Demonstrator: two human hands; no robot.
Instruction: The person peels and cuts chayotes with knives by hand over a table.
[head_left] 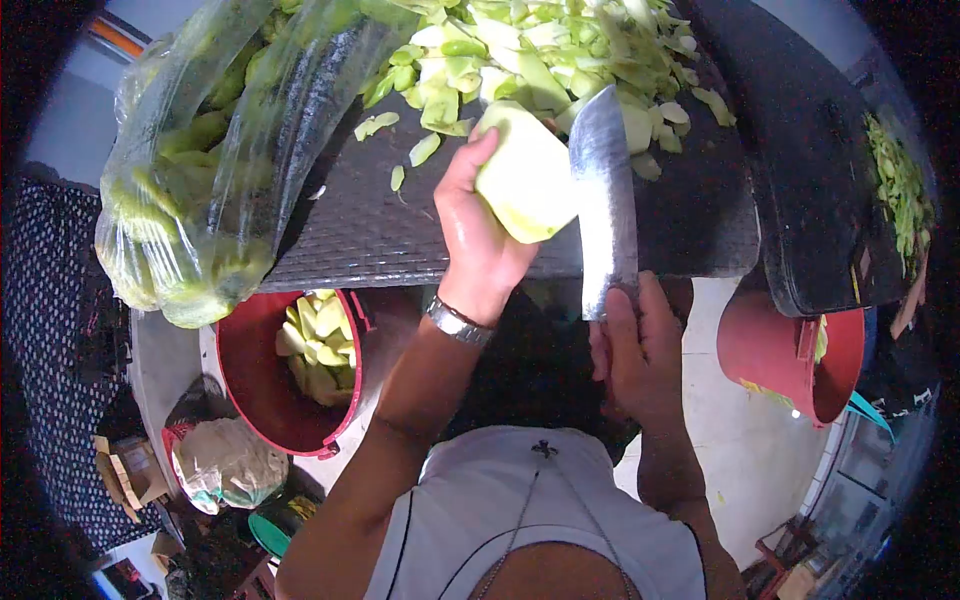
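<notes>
A pale green, peeled fruit or vegetable (528,172) rests in my left hand (470,205), thumb on its upper left side. My right hand (640,340) is wrapped round the handle of a broad knife (605,200), whose blade points up and lies just right of the peeled piece; whether the two touch I cannot tell. Behind them a heap of green and white peelings (540,50) covers the back of the dark woven table (690,225). On the left, a clear plastic bag (200,200) full of green produce hangs over the table's edge.
Below the table at left stands a red bucket (245,375) holding pale peeled pieces. Another red bucket (765,345) is at the right, under a second dark table (800,200) with green scraps (900,190). A tied sack (228,462) sits at lower left.
</notes>
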